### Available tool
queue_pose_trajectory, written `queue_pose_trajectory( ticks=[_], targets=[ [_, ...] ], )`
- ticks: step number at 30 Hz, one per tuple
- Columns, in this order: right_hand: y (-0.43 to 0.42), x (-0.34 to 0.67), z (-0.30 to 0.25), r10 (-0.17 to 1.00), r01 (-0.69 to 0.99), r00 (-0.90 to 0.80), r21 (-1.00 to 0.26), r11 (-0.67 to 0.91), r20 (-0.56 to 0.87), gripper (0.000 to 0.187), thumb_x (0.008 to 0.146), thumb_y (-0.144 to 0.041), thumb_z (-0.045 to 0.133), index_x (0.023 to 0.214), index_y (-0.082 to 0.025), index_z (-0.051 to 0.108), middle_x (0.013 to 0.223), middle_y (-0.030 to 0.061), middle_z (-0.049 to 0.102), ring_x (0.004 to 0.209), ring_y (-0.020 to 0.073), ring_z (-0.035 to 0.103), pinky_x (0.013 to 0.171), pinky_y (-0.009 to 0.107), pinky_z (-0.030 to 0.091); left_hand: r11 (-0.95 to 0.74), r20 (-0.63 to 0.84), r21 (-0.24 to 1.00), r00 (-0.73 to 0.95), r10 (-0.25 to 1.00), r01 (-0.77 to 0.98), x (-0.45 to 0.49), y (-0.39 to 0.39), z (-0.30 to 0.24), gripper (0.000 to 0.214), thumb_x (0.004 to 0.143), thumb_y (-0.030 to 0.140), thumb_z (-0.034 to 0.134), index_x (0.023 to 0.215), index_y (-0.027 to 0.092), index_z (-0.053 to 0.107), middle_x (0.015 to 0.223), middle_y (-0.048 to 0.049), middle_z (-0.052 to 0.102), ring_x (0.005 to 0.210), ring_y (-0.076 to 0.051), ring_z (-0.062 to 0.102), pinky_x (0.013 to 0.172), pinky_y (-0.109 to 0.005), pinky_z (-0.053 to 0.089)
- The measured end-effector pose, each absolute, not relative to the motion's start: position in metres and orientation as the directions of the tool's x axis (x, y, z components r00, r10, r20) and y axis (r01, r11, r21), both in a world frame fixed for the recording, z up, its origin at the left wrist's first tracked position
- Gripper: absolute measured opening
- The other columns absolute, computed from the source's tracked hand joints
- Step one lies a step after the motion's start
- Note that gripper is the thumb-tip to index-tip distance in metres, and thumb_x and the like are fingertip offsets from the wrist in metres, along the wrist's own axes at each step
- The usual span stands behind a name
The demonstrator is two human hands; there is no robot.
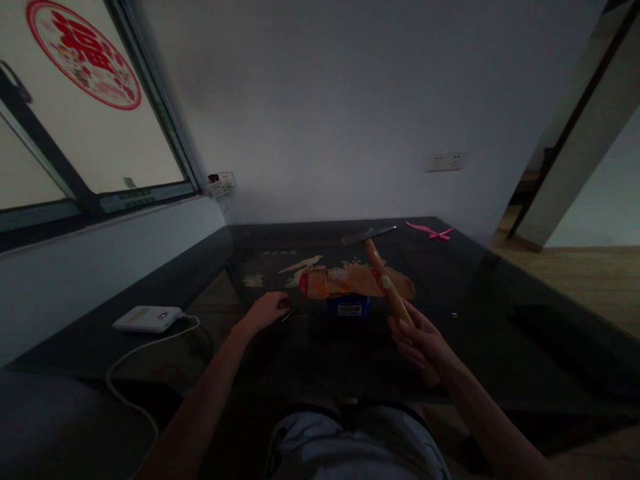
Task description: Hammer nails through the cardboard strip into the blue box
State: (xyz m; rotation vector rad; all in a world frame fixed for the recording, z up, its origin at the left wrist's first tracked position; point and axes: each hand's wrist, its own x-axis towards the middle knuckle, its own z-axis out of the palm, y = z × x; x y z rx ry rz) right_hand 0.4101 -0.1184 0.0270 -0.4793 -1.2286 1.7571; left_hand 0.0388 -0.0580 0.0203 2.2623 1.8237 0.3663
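Observation:
My right hand point(419, 341) is closed around the wooden handle of a hammer point(385, 277), raised above the dark glass table point(500, 307), its metal head pointing away from me. Below the hammer lies a piece of wood point(350, 281) resting on a small blue box point(349, 306). My left hand point(267, 310) rests on the table left of the wood, fingers curled, pinching a thin nail point(288, 315); a few more small nails lie beside it.
A white power bank point(147, 318) with a white cable lies on the dark ledge at left. A pink ribbon point(431, 231) sits at the table's far right. Wall sockets point(446, 161) are on the back wall; a window is at left, a doorway at right.

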Motion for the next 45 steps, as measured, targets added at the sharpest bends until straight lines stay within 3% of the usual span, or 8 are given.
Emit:
queue_pose_trajectory(
  ticks=[9, 14, 17, 22, 27, 32, 37, 45],
  targets=[
    [-0.124, 0.406, 0.032, 0.859, -0.397, -0.493, -0.914, -0.085, 0.134, 0.055, 0.079, -0.033, 0.064, 0.128, -0.026, 0.040, 0.058, -0.0092, 0.043, 0.029, -0.0005, 0.028, 0.026, 0.011, 0.025, -0.239, 0.038, -0.102, 0.244, 0.969, 0.966, 0.052, -0.057, 0.029, 0.019, 0.077, 0.023, 0.050, 0.087, 0.016, 0.064, 0.092, -0.0112, 0.067, 0.085, -0.023, 0.063, 0.071, -0.030, 0.046],
    [-0.125, 0.407, 0.032, 0.872, -0.398, -0.471, -0.914, -0.073, 0.135, 0.054, 0.078, -0.033, 0.065, 0.126, -0.026, 0.042, 0.059, -0.0092, 0.043, 0.029, -0.0009, 0.028, 0.026, 0.011, 0.025, -0.206, 0.060, -0.165, 0.218, 0.974, 0.965, 0.052, -0.052, 0.024, 0.017, 0.076, 0.019, 0.049, 0.084, 0.015, 0.063, 0.090, -0.0128, 0.067, 0.084, -0.024, 0.063, 0.069, -0.029, 0.045],
    [-0.124, 0.409, 0.030, 0.877, -0.400, -0.459, -0.914, -0.060, 0.143, 0.054, 0.078, -0.033, 0.064, 0.127, -0.027, 0.041, 0.060, -0.0089, 0.043, 0.029, -0.0008, 0.028, 0.026, 0.011, 0.026, -0.152, 0.096, -0.070, 0.159, 0.983, 0.986, 0.043, -0.050, 0.021, 0.016, 0.075, 0.020, 0.050, 0.083, 0.016, 0.063, 0.088, -0.0107, 0.067, 0.081, -0.022, 0.063, 0.066, -0.027, 0.044],
    [-0.123, 0.410, 0.027, 0.887, -0.426, -0.438, -0.903, -0.060, 0.148, 0.052, 0.079, -0.031, 0.063, 0.126, -0.028, 0.041, 0.061, -0.0087, 0.043, 0.030, -0.0008, 0.027, 0.025, 0.010, 0.026, -0.164, 0.104, 0.243, 0.142, 0.984, 0.956, 0.023, -0.053, 0.019, 0.035, 0.070, 0.012, 0.052, 0.103, 0.016, 0.060, 0.079, -0.0037, 0.066, 0.072, -0.015, 0.061, 0.064, -0.023, 0.042],
    [-0.121, 0.411, 0.026, 0.906, -0.411, -0.404, -0.910, -0.056, 0.126, 0.050, 0.080, -0.030, 0.063, 0.125, -0.029, 0.042, 0.063, -0.0083, 0.043, 0.030, -0.0012, 0.028, 0.025, 0.010, 0.027, -0.246, 0.247, 0.423, 0.151, 0.957, 0.872, 0.015, -0.063, 0.033, 0.034, 0.072, 0.018, 0.050, 0.104, 0.018, 0.061, 0.074, -0.0008, 0.065, 0.067, -0.014, 0.060, 0.064, -0.023, 0.043],
    [-0.121, 0.410, 0.026, 0.906, -0.400, -0.404, -0.915, -0.048, 0.129, 0.047, 0.079, -0.031, 0.063, 0.122, -0.027, 0.044, 0.061, -0.0085, 0.042, 0.030, -0.0009, 0.028, 0.025, 0.010, 0.026, -0.338, 0.475, 0.525, 0.060, 0.878, 0.781, 0.029, -0.067, 0.064, 0.024, 0.076, 0.026, 0.052, 0.098, 0.019, 0.061, 0.072, 0.0004, 0.064, 0.068, -0.014, 0.061, 0.066, -0.024, 0.047],
    [-0.120, 0.410, 0.025, 0.904, -0.397, -0.407, -0.916, -0.049, 0.128, 0.048, 0.080, -0.030, 0.063, 0.123, -0.027, 0.043, 0.060, -0.0090, 0.042, 0.030, -0.0006, 0.028, 0.026, 0.010, 0.026, -0.524, 0.700, 0.597, -0.075, 0.711, 0.607, 0.080, -0.057, 0.088, 0.020, 0.078, 0.025, 0.055, 0.096, 0.017, 0.059, 0.080, -0.0019, 0.063, 0.073, -0.012, 0.062, 0.072, -0.024, 0.050],
    [-0.123, 0.409, 0.026, 0.912, -0.362, -0.393, -0.932, -0.036, 0.118, 0.054, 0.080, -0.030, 0.062, 0.128, -0.026, 0.038, 0.060, -0.0089, 0.043, 0.030, -0.0004, 0.028, 0.026, 0.011, 0.027, -0.618, 0.674, 0.685, -0.013, 0.739, 0.386, 0.155, -0.021, 0.082, 0.017, 0.079, 0.024, 0.054, 0.091, 0.015, 0.062, 0.081, -0.0038, 0.065, 0.073, -0.012, 0.064, 0.071, -0.023, 0.052]
  ],
)
